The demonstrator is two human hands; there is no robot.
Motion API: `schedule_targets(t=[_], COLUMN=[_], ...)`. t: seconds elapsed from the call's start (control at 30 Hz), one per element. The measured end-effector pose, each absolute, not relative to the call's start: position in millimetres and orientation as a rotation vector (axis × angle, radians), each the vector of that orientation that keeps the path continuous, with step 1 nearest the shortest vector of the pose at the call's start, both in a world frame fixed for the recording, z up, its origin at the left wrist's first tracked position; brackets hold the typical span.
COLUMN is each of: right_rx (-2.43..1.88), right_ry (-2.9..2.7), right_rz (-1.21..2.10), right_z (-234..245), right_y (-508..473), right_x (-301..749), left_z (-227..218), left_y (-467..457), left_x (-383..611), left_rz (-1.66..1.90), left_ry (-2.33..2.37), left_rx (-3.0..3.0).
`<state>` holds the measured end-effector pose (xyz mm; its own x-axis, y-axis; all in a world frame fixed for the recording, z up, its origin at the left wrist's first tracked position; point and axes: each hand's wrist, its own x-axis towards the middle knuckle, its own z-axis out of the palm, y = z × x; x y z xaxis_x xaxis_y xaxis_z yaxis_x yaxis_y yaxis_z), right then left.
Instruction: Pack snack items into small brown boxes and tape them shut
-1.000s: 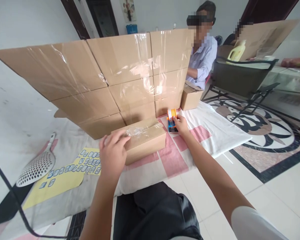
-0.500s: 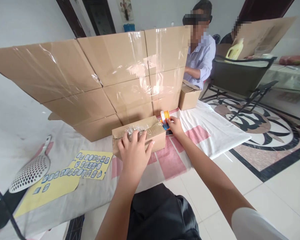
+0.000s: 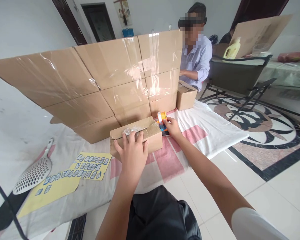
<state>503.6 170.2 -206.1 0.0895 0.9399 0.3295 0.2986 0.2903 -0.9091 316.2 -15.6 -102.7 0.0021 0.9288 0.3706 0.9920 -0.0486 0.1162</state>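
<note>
A small cardboard box (image 3: 153, 138) lies on the cloth, with crumpled clear tape along the seam on top. My left hand (image 3: 132, 148) rests over its near top edge, fingers spread and touching the tape and the cardboard. At the box's right end, my right hand (image 3: 173, 127) is closed on an orange and blue tape dispenser (image 3: 162, 117). The dispenser sits low, close against the end of the box. Its lower part is partly hidden by the box and my fingers.
A tall taped cardboard screen (image 3: 123, 91) stands behind the box. Left on the table are a yellow sticker sheet (image 3: 62, 190) and a white perforated skimmer (image 3: 35, 175). Another cardboard box (image 3: 186, 98) stands back right, near a seated person (image 3: 200, 61). A chair (image 3: 236, 76) stands farther right.
The view has shifted slightly. My left hand still lies on the box, and my right hand still holds the tape dispenser at the box's right end.
</note>
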Motion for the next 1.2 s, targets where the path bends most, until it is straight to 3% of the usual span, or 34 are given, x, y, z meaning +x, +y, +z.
schedule_targets(t=[0.27,0.5,0.63,0.9,1.2], right_rx=[-1.064,-0.971,-0.938,-0.939,-1.032], right_ry=[-1.338,-1.211,-1.199,-1.132,-1.248], right_rz=[0.725,0.693,0.677,0.699,0.921], right_z=[-191,-176,-171,-163,-164], right_y=[156,152,149,140,142], right_x=[506,516,519,520,521], left_z=[-119,-169,-189,-177,-190], left_y=[-26,-13,17,68,75], left_x=[321,367,395,406,405], left_rz=[-0.816,-1.412,-1.609,-2.106,-2.640], left_ry=[-2.006,-1.425,-1.750,-2.177,-2.369], left_rx=[-1.970,-2.288,-2.638,-2.673,-2.731])
